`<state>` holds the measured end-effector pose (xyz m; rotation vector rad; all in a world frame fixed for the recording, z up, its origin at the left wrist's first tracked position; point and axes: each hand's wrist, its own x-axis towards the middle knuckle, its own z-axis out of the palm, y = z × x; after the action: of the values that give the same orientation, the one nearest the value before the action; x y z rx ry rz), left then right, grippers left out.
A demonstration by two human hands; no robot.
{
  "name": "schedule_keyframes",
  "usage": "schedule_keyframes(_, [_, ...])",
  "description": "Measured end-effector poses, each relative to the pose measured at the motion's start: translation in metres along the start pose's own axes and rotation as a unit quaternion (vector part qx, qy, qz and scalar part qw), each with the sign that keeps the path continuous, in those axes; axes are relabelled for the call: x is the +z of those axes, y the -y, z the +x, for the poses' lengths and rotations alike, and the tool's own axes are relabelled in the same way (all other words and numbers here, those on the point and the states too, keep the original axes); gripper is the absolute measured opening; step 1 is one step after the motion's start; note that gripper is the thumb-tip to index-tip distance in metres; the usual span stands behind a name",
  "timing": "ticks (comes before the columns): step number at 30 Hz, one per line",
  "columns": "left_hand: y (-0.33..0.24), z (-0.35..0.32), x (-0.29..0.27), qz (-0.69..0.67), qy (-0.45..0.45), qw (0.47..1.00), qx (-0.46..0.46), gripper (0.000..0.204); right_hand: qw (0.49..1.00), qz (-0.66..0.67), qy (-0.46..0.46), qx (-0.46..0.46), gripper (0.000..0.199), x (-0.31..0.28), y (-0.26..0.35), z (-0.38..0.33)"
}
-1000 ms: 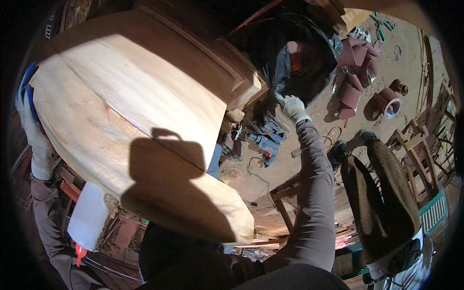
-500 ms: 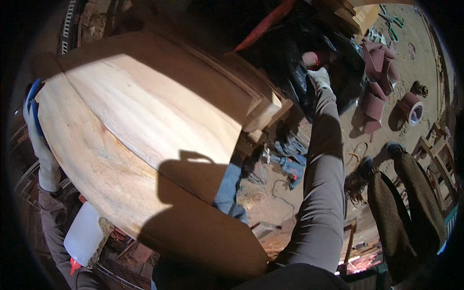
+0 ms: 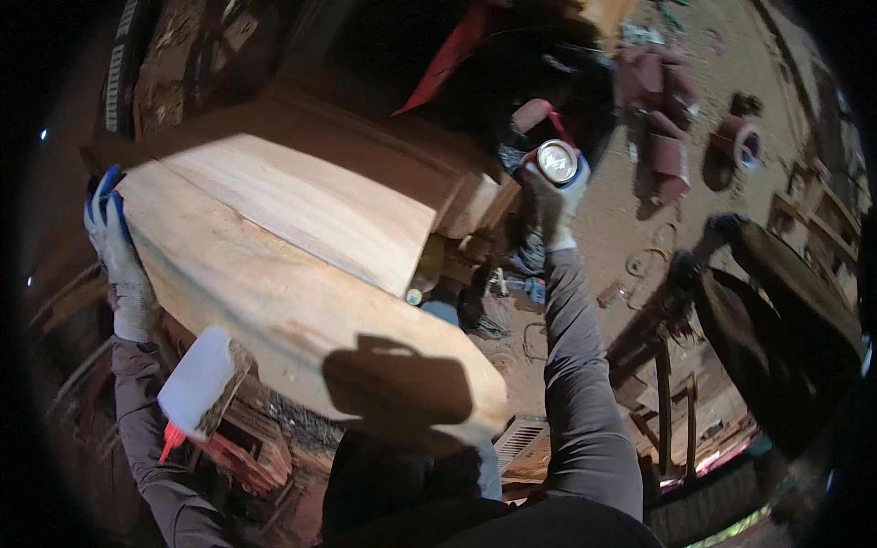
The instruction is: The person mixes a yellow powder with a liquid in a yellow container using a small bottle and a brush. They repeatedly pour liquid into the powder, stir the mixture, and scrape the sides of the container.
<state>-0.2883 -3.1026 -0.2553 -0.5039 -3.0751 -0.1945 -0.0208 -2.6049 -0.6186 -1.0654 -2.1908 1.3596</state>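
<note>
A wide pale wooden panel (image 3: 265,260) with a curved near edge and a dark seam lies before me, partly sunlit. My gloved left hand (image 3: 121,260) grips its left edge, blue-coated fingertips curled over the corner. My gloved right hand (image 3: 555,210) is closed around a can (image 3: 557,162) with a silver top, beyond the panel's right end. The can's side is mostly hidden by the fingers. Right behind it sits a black plastic bag (image 3: 585,96) with a pinkish roundish piece (image 3: 532,115) on it. Beside my left forearm is a white bottle (image 3: 194,379) with a red nozzle pointing down.
Crumpled reddish sandpaper sheets (image 3: 665,151) and a sandpaper roll (image 3: 736,144) lie on the dirt floor at right. Another person's legs (image 3: 772,301) are near them. Wooden frames (image 3: 822,224) stand at far right. A red strip (image 3: 446,59) slants over the bag.
My right hand has drawn back from the black bag and now shows a can in it. The view has shifted, and my left hand stays at the panel's edge.
</note>
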Motion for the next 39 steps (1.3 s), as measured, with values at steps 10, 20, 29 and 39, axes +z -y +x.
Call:
schedule_keyframes(10, [-0.028,-0.002,0.038,0.110,-0.056,0.981,-0.153,0.040,0.992,-0.014,-0.010,0.128,0.101,-0.215,0.190,-0.169])
schedule_keyframes(20, [0.029,-0.068,-0.042,0.051,-0.110,0.962,-0.243,0.077,0.916,0.045,-0.198,0.347,0.084,-0.420,0.271,-0.441])
schedule_keyframes(29, [-0.101,-0.348,-0.052,-0.090,0.499,0.857,-0.095,0.049,0.791,-0.003,-0.362,0.493,0.096,-0.513,0.253,-0.657])
schedule_keyframes(39, [-0.546,-0.441,0.004,-0.287,0.583,0.751,0.116,0.040,0.638,-0.008,-0.447,0.626,0.102,-0.532,0.202,-0.916])
